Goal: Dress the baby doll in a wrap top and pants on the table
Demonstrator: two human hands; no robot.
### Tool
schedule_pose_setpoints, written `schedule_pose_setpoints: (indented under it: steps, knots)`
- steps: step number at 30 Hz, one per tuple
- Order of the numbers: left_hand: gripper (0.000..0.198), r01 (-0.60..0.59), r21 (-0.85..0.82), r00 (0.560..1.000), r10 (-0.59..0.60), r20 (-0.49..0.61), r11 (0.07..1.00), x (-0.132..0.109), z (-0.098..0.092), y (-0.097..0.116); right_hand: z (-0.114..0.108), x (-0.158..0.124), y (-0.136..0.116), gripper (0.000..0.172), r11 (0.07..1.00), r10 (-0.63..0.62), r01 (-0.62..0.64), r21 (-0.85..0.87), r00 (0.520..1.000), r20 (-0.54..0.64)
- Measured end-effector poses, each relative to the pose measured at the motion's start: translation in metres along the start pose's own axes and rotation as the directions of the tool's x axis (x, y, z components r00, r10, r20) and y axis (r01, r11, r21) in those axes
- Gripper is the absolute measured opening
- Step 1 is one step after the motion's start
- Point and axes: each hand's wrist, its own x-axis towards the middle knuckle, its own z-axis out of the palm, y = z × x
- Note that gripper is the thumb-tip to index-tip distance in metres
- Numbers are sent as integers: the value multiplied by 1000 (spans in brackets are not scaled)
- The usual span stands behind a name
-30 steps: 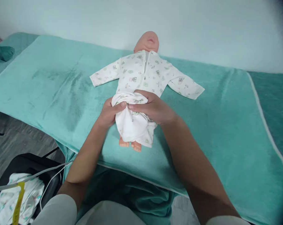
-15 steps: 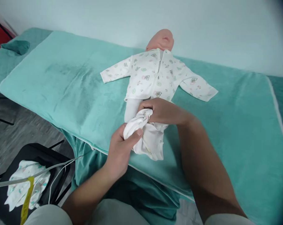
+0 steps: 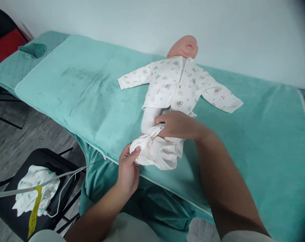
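Note:
A baby doll (image 3: 184,48) lies on its back, wearing a white printed jacket (image 3: 165,84) with its sleeves spread wide. Its pale grey-white leg (image 3: 150,119) shows below the jacket hem. Bunched around the lower legs are white baby pants (image 3: 159,153). My left hand (image 3: 128,164) pinches the pants' edge at the left, thumb on top. My right hand (image 3: 176,124) grips the gathered waist of the pants between the doll's legs; its fingers are partly hidden in the cloth. The doll's feet are out of sight under the fabric.
The doll rests on a long bed with a green cover (image 3: 92,94), against a white wall (image 3: 230,30). At lower left, a black chair (image 3: 6,205) holds a crumpled printed cloth (image 3: 28,181). A grey cable (image 3: 66,173) with a yellow tag (image 3: 34,215) crosses in front of it.
My left hand has drawn the pants' edge outward to the left, so the bunched cloth is spread wider. My right hand keeps its grip. The whole view has shifted slightly.

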Motion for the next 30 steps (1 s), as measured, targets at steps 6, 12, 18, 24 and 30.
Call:
schedule_pose_setpoints:
  steps: [6, 12, 18, 24, 30]
  knots:
    - [24, -178, 325, 984, 167, 61, 929, 13, -17, 3, 2, 1, -1, 19, 999, -24, 25, 41, 1000, -18]
    - [31, -169, 472, 982, 107, 155, 865, 13, -16, 10, 3, 0, 8, 16, 987, -69, 75, 140, 997, -47]
    - [30, -328, 547, 944, 246, 219, 770, 28, -5, 14, 1, -2, 14, 26, 941, -102, 114, 320, 993, -55]
    - [24, -560, 660, 820, 449, 355, 502, 65, 8, 23, -2, -2, 17, 45, 932, -63, 90, 350, 994, -88]
    - [44, -633, 574, 770, 502, 394, 520, 102, 29, 38, -4, -5, 12, 39, 917, -55, 59, 395, 998, -21]
